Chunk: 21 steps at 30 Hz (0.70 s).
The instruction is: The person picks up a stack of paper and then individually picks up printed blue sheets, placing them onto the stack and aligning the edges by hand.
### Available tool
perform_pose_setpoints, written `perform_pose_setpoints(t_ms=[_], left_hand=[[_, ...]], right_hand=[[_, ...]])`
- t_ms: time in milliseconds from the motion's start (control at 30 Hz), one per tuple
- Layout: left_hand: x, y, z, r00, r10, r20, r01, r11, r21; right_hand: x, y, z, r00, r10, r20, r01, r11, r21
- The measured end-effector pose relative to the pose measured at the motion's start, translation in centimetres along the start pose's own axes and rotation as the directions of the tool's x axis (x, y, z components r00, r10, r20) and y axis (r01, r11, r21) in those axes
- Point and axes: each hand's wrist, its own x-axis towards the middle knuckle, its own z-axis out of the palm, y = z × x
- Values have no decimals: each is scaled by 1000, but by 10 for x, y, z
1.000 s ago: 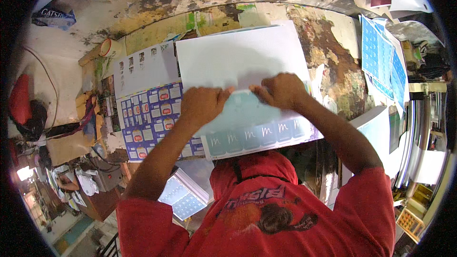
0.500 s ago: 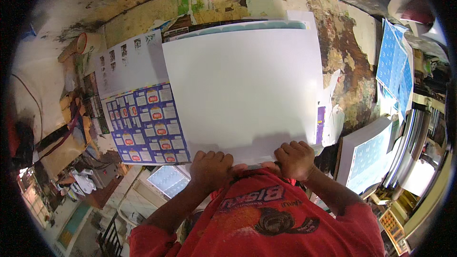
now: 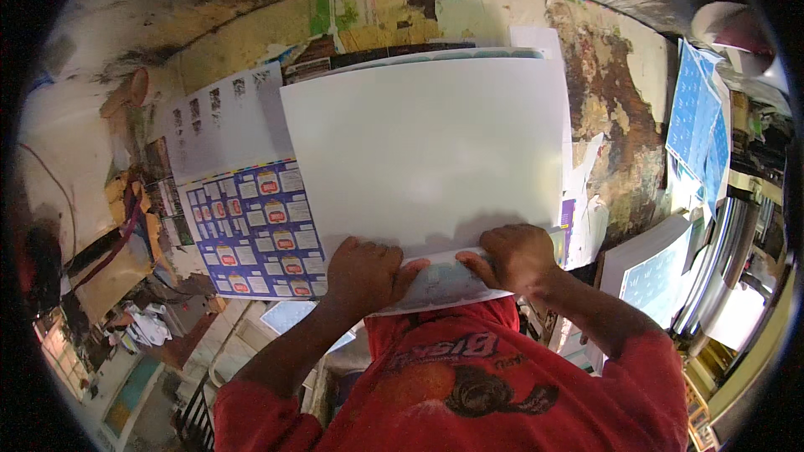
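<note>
The large white sheet point(image 3: 427, 151) lies in front of the person, its near edge just ahead of the red shirt point(image 3: 519, 377). The left hand point(image 3: 364, 272) and right hand point(image 3: 519, 259) are both curled nearly closed on that edge, thumbs pointing toward each other.

Risks, as judged: uneven pull between the hands could skew the sheet; hard thumb pressure could crease the edge; a sideways shift could disturb the blue-printed sheet point(image 3: 255, 230) immediately to the left.

Not verifiable: the fingertips are concealed, so the number of layers gripped cannot be told. Whether the pale-blue strip point(image 3: 448, 282) between the thumbs is an underside or a separate sheet is unclear. The blue-edged sheet point(image 3: 435, 57) at the far side is mostly covered. The supporting surface under the white sheet is hidden.
</note>
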Motion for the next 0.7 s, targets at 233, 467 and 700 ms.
perform_pose_setpoints(t_ms=[233,467,700], left_hand=[[-11,36,-84,991,4,-136,5,998,60],[-27,111,-286,921,3,-388,82,976,201],[104,-36,-190,951,-304,54,304,953,3]], right_hand=[[-21,-45,-90,966,-197,-169,154,959,-236],[-50,-134,-269,846,-349,-403,233,922,-308],[117,-35,-183,990,113,90,-106,991,-76]])
